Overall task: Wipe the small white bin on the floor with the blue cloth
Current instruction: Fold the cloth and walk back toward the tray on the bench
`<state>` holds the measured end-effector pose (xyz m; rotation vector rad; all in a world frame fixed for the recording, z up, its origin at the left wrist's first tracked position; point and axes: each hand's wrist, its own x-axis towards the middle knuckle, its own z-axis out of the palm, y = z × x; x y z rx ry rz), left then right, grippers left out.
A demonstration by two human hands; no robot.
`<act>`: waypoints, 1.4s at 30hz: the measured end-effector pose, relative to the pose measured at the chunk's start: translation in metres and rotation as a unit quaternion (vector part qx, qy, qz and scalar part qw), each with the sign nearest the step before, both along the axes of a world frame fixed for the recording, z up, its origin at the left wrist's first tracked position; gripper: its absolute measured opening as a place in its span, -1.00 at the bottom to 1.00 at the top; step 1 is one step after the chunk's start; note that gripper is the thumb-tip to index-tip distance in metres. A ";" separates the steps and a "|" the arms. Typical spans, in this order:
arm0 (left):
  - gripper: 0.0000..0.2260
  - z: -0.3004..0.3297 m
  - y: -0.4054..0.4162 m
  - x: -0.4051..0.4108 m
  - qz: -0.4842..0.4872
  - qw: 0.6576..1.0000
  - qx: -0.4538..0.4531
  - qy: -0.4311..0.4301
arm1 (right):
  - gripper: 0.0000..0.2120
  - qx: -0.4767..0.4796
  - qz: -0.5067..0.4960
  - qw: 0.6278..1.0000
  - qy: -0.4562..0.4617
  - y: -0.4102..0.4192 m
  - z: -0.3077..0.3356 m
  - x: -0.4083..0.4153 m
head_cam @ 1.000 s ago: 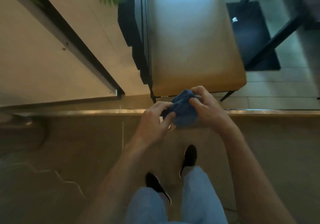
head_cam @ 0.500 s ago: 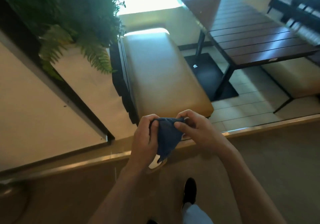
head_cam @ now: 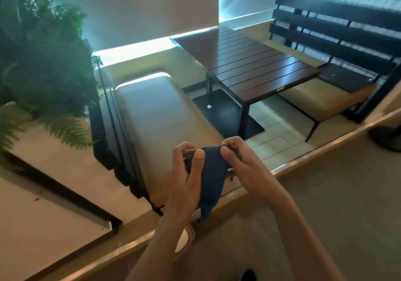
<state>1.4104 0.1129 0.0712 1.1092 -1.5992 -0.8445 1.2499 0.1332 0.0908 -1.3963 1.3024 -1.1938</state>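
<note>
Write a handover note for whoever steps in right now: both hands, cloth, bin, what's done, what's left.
Left hand: pinching the dark blue fabric cloth at its upper edge.
Right hand: pinching the same cloth's top; the cloth hangs down between the hands.
Small white bin: on the floor below the left forearm, mostly hidden; only a pale rounded part shows.
Done: cloth in hand.
Left: bend down and wipe the bin; cloth is not touching it yet.
</note>
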 end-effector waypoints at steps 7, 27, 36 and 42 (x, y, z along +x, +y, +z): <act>-0.65 0.010 -0.024 -0.093 -0.108 0.990 0.090 -0.030 | -0.93 -0.021 -0.075 0.997 0.002 -0.003 0.006 -0.088; -0.97 -0.050 -0.053 -0.348 -0.304 0.939 0.155 -0.049 | -0.94 0.031 -0.312 0.949 0.029 0.011 -0.063 -0.314; -0.90 -0.087 -0.107 -0.497 -0.386 0.907 0.157 -0.054 | -0.96 0.071 -0.375 0.923 0.057 -0.019 -0.095 -0.451; -0.88 -0.093 -0.151 -0.602 -0.425 0.886 0.182 -0.039 | -0.96 0.091 -0.414 0.904 0.057 -0.053 -0.101 -0.553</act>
